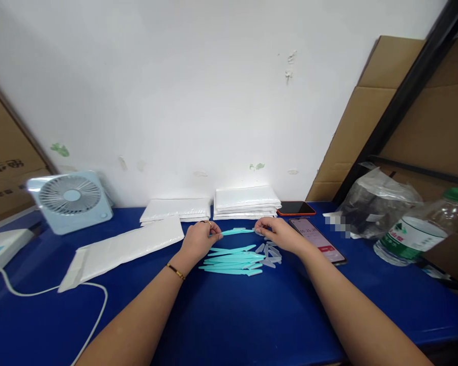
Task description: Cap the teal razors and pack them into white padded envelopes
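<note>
My left hand [197, 241] is closed in a pinch on the left end of a turquoise eyebrow razor [237, 231], which lies nearly level. At its right end, my right hand [278, 234] pinches a small clear plastic cap [258, 232]; whether cap and razor touch is hard to make out. Below the hands, several more turquoise razors [231, 262] lie side by side on the blue table [229, 315]. Beside their right ends is a loose heap of clear caps [270, 255], just under my right hand.
White padded envelopes stand in two stacks, left [177, 207] and right [248, 197], by the wall. One loose envelope [125, 249] lies left. A small fan [72, 198] and white cable [101, 305] are further left. Two phones [318, 239], a plastic bag [374, 203] and a bottle [412, 236] are right.
</note>
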Tool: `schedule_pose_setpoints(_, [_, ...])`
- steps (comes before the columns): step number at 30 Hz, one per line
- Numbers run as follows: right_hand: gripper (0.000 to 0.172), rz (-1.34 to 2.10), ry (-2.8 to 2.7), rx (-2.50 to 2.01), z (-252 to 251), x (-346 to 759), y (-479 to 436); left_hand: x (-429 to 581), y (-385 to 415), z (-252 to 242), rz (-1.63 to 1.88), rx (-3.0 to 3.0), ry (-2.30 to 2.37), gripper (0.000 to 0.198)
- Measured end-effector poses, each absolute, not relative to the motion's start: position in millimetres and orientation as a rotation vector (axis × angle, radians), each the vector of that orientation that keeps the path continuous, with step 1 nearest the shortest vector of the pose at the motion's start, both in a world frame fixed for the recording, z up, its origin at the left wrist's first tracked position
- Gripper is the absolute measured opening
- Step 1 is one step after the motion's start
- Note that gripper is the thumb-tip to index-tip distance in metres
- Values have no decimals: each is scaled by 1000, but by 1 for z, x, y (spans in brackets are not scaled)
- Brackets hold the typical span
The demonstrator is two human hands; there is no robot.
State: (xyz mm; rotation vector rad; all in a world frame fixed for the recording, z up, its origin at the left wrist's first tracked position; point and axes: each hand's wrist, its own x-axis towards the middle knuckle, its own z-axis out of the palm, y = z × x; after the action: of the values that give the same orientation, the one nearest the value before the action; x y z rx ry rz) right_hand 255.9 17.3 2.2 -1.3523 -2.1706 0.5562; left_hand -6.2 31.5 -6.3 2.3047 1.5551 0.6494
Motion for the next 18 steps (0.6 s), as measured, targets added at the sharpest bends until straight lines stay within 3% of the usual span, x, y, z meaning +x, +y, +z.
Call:
schedule_pose_setpoints(12, [17,401,-2245,-1264,-1,236,20,1,32,-7,646,2368,1531,14])
schedule_pose_setpoints(18, [16,254,-2158,-1456,-10,264,33,-1,29,-5,618,2415,1576,23])
